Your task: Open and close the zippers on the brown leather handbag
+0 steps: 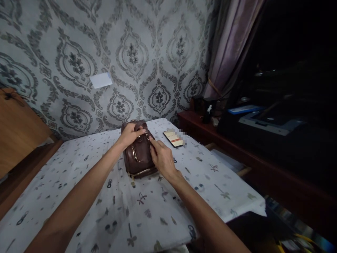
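Brown leather-look bag (143,154) sits on the cloth (118,211), right between my hands.

Head view: left hand (128,136) is closed over the bag's top, next to the handle (140,124), gripping it there. Right hand (163,158) has bent fingers against the bag's side near the metal hardware (147,134). Can't tell if they pinch a zip pull or just press; fingertips partly hidden.

Pocket zip (134,154) is below my left hand, edge zip (144,172) lower down, nearer me. Phone (172,139) lies on the cloth just beyond my right hand, screen lit. Dark red ledge (205,130) with a small bottle (207,114) is farther off, right of both hands.

Risks, my read: if the right pulls while the left grips loosely, the bag twists or slides, since the cloth could ruck under it. Zip could snag if the fabric folds into it or the pull goes off-line. Handle could get in the fingers' way. Phone gets knocked if my right hand swings outward fast.
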Demonstrator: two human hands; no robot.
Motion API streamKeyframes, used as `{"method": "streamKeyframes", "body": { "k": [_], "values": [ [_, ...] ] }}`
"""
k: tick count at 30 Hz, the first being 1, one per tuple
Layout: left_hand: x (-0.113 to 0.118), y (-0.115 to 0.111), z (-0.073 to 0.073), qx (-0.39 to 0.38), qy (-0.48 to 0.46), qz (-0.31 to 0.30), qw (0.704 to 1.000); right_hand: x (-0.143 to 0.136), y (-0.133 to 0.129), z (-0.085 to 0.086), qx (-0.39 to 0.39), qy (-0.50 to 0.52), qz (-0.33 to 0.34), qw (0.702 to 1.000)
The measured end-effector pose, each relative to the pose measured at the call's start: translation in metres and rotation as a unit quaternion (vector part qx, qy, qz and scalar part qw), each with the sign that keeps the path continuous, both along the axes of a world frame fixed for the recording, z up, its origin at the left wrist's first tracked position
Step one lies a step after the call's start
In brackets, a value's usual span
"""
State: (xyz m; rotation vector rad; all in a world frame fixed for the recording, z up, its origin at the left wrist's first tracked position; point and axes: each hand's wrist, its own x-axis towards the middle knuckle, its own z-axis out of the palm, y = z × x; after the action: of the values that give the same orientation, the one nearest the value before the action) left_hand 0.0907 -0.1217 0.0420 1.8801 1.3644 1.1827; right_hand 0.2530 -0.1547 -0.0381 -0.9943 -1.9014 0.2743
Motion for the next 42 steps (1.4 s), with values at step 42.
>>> {"method": "streamKeyframes", "body": {
  "k": [42],
  "values": [
    [0.002, 0.001, 0.000, -0.014, -0.034, 0.032, 0.999, -0.013, -0.032, -0.035, -0.142, 0.136, 0.077, 0.977]
  ]
}}
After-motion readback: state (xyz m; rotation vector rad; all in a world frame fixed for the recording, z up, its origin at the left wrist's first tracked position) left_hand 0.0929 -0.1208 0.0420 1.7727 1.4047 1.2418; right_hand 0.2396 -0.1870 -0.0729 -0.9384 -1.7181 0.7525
